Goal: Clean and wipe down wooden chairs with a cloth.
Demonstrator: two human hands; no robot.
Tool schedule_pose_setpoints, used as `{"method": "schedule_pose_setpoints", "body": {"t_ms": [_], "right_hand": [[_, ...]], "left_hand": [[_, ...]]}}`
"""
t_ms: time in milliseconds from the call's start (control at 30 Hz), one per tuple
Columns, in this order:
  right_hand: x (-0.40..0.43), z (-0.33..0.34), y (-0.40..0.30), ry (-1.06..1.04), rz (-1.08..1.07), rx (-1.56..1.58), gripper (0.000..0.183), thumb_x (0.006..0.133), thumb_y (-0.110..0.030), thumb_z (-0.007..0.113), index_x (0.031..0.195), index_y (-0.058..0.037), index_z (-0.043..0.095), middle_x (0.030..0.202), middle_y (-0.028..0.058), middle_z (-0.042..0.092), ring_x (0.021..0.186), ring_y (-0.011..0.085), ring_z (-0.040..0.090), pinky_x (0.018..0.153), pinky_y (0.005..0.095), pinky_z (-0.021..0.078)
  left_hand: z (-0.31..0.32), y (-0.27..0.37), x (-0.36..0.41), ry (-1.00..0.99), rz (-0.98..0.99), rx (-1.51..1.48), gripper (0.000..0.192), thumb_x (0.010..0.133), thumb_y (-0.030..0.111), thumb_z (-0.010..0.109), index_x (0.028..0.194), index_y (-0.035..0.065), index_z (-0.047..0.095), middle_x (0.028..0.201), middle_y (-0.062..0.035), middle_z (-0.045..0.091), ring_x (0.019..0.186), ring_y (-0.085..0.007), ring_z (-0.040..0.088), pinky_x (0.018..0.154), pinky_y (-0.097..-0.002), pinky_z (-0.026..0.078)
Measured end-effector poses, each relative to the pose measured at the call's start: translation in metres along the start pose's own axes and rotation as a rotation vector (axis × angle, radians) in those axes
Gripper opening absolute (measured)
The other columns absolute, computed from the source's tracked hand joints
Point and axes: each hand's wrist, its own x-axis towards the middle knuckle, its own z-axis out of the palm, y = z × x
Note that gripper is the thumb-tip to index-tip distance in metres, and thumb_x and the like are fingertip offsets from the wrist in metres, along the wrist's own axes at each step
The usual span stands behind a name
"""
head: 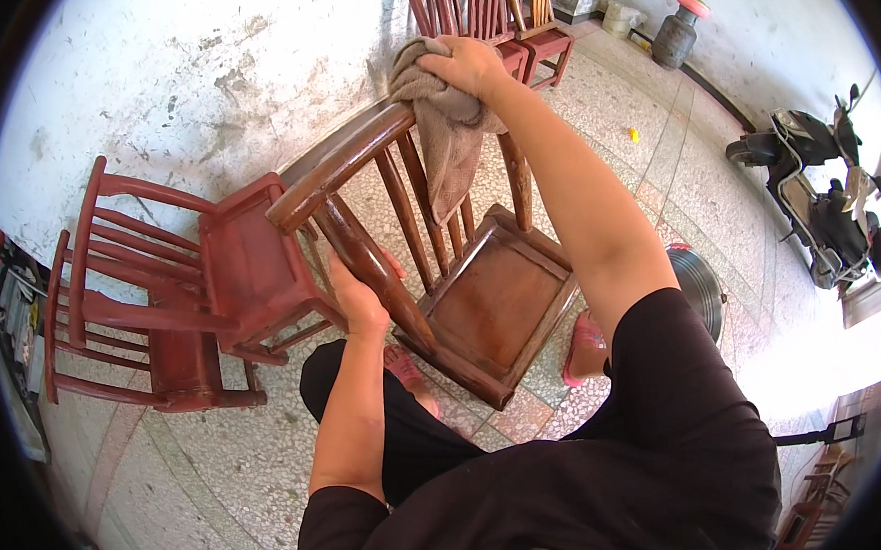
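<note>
Before me stands a brown wooden chair (pixel 484 307) with a slatted back, tilted in view between my feet. My left hand (pixel 361 293) grips the side post of its backrest, thumb on the near side and fingertips showing beyond the post. My right hand (pixel 463 63) presses a bunched brown cloth (pixel 449 111) onto the far end of the chair's top rail (pixel 341 169). A loose corner of the cloth hangs down over the back slats. The cloth hides that end of the rail.
Two reddish wooden chairs (pixel 250 272) stand close on the left, by a stained white wall (pixel 198 60). More chairs (pixel 549 49) are at the back. A metal basin (pixel 697 288) sits right of my foot. Farther off are a gas cylinder (pixel 675 37) and a motor scooter (pixel 818 190).
</note>
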Motion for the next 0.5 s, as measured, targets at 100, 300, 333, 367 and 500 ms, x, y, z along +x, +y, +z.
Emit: {"method": "schedule_pose_setpoints", "body": {"t_ms": [100,300,333,367,500], "right_hand": [[-0.036,-0.002,-0.060,-0.239,-0.009,0.141,0.060,0.076,-0.060,0.047,0.116,-0.0185,0.061,0.100,0.0136,0.066,0.094,0.0253,0.063,0.078,0.0376,0.0510],[-0.093,0.020,-0.131,0.001,-0.486,0.313,0.043,0.070,-0.046,0.061,0.098,-0.0129,0.065,0.089,0.0096,0.066,0.086,0.0284,0.062,0.084,0.0403,0.0439],[-0.102,0.027,-0.136,0.077,-0.511,0.354,0.043,0.071,-0.045,0.061,0.099,-0.0121,0.065,0.090,0.0095,0.065,0.088,0.0287,0.061,0.086,0.0390,0.0413],[-0.106,0.032,-0.138,0.154,-0.536,0.394,0.043,0.072,-0.045,0.062,0.099,-0.0114,0.065,0.091,0.0095,0.065,0.090,0.0290,0.060,0.088,0.0377,0.0386],[-0.089,0.025,-0.120,0.108,-0.553,0.408,0.042,0.074,-0.044,0.062,0.101,-0.0113,0.065,0.090,0.0116,0.065,0.088,0.0307,0.061,0.085,0.0410,0.0423]], "left_hand": [[-0.012,0.001,-0.001,-0.032,0.025,-0.003,0.057,0.096,0.054,0.026,0.086,0.0049,0.053,0.067,-0.0101,0.056,0.058,-0.0239,0.055,0.055,-0.0368,0.047],[-0.002,-0.001,-0.001,0.074,-0.043,-0.073,0.054,0.095,0.055,0.032,0.089,0.0059,0.053,0.074,-0.0080,0.055,0.062,-0.0235,0.055,0.056,-0.0374,0.047],[-0.005,-0.003,0.000,0.074,-0.027,-0.085,0.054,0.094,0.056,0.033,0.090,0.0062,0.053,0.074,-0.0077,0.055,0.062,-0.0234,0.055,0.056,-0.0370,0.047],[-0.008,-0.004,0.000,0.075,-0.011,-0.098,0.054,0.094,0.057,0.033,0.090,0.0064,0.053,0.074,-0.0075,0.055,0.063,-0.0233,0.055,0.056,-0.0366,0.047],[0.000,-0.004,0.001,0.040,0.031,-0.075,0.054,0.094,0.057,0.035,0.089,0.0065,0.053,0.074,-0.0068,0.054,0.062,-0.0233,0.055,0.057,-0.0358,0.047]]}}
